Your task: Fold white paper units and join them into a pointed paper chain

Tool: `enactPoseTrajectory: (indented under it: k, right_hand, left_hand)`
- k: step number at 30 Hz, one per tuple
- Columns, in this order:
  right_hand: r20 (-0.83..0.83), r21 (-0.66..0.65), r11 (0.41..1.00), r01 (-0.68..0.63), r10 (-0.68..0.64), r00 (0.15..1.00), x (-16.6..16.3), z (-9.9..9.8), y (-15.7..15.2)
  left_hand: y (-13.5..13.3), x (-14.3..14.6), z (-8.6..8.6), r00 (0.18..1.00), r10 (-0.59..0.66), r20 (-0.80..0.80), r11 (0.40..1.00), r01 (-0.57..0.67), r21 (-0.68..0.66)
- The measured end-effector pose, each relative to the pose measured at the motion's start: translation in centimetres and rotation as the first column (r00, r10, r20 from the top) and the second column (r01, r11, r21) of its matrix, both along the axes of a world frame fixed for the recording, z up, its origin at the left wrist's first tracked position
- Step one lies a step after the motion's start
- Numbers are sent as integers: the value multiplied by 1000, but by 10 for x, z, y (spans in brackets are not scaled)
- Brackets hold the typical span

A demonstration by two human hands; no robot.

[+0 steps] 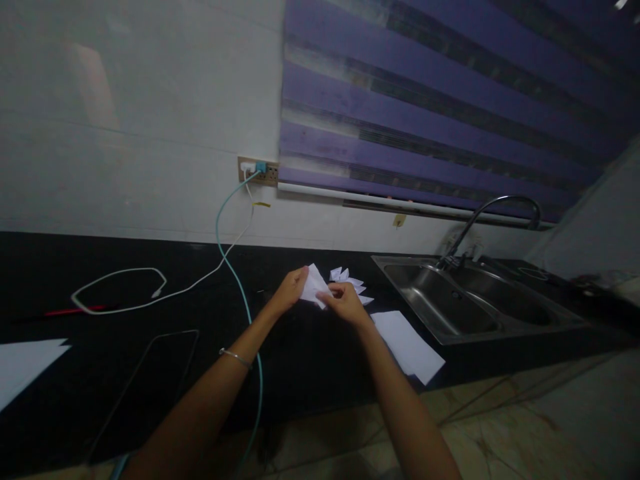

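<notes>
A small folded sheet of white paper point(315, 285) is held up above the black counter between both hands. My left hand point(291, 291) pinches its left edge, and a bracelet circles that wrist. At the lower right edge, my right hand point(346, 301) grips the same sheet with thumb and bent fingers. Just behind the right hand lie several small folded white paper pieces point(356, 283) with pointed ends. To the right of my right forearm rests a stack of flat white paper point(407, 343).
A double steel sink point(440, 300) with a curved tap point(490, 207) is set into the counter at right. A teal cable point(239, 283) and a white cable point(193, 288) run from a wall socket point(270, 173). More white paper point(27, 363) and a red pen-like object point(75, 311) lie at left.
</notes>
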State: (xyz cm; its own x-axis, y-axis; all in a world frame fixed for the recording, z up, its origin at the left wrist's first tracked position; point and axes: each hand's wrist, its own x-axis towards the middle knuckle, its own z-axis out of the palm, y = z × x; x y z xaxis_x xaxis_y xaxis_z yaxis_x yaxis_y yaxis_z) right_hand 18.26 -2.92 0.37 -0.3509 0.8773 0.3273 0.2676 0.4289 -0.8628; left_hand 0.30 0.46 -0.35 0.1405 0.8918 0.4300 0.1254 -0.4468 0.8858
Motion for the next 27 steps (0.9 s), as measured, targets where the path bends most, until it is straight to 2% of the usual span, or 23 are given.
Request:
enactPoseTrajectory:
  k: [4, 8, 11, 16, 22, 27]
  right_hand:
    - [37, 82, 993, 88, -91, 995, 5, -1, 5]
    - [-10, 144, 969, 200, -200, 980, 9, 3, 8]
    - [-64, 145, 963, 225, -218, 974, 10, 4, 9]
    - [-178, 202, 933, 297, -264, 948, 9, 3, 11]
    - [-252, 99, 921, 376, -342, 905, 10, 7, 8]
    - [-305, -5, 960, 281, -269, 913, 7, 10, 4]
  left_hand:
    - [-4, -7, 10, 1000, 20, -7, 999, -20, 42]
    - [-8, -16, 22, 998, -37, 47, 999, 36, 18]
    - [-8, -18, 22, 996, -44, 73, 999, 46, -22]
    - [-5, -19, 18, 993, -115, 22, 987, 116, -107]
    - [-9, -17, 22, 964, -230, 131, 959, 248, -141]
    - [-14, -15, 27, 957, -211, 199, 968, 233, -96]
